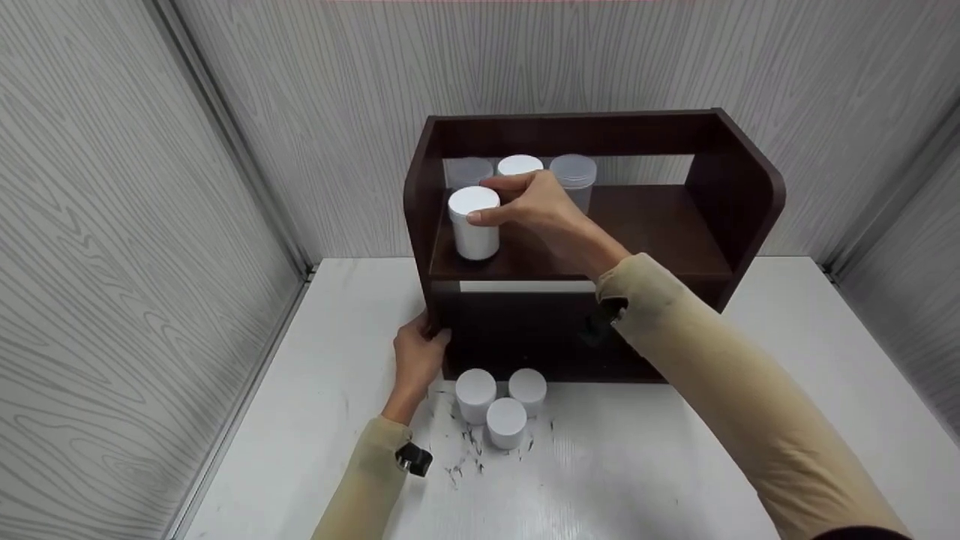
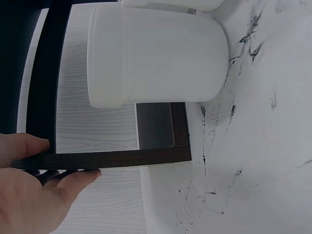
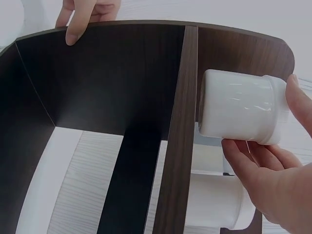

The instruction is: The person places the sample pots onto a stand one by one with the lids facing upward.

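Right hand (image 1: 547,204) pinches white jar (image 1: 477,234) at upper shelf (image 1: 652,229), front-left corner. Left hand (image 1: 418,356) grips rack (image 1: 525,330), left edge.

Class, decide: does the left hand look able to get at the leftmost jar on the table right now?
Probably yes: the left hand is close to the leftmost jar, with nothing visible standing between, though it would first have to let go of the shelf.

R hand (image 1: 541,204) high, L hand (image 1: 417,358) low
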The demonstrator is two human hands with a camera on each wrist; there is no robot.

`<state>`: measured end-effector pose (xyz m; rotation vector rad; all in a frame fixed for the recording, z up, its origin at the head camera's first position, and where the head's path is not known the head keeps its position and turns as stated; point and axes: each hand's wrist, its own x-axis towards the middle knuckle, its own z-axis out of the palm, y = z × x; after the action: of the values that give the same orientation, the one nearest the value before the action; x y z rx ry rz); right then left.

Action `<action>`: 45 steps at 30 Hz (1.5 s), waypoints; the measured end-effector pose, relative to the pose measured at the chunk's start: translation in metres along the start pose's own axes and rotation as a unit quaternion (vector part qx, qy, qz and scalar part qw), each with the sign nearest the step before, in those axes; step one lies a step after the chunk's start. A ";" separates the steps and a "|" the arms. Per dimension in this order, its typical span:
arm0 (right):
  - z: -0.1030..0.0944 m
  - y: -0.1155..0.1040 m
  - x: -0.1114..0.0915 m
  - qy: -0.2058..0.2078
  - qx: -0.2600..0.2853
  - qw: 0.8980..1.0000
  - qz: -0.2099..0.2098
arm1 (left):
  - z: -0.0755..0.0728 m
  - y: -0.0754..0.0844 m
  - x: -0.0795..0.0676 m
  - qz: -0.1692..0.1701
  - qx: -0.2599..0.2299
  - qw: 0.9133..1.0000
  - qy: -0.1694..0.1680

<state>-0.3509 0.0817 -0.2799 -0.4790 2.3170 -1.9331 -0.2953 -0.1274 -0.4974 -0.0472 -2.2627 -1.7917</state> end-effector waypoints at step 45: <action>0.005 0.011 0.008 -0.004 0.029 1.000 -0.002 | 0.003 0.001 -0.001 0.007 0.012 1.000 0.016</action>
<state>-0.3592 0.0759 -0.2907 -0.4849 2.2507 -1.9902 -0.2946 -0.1245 -0.4977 -0.0303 -2.2557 -1.7450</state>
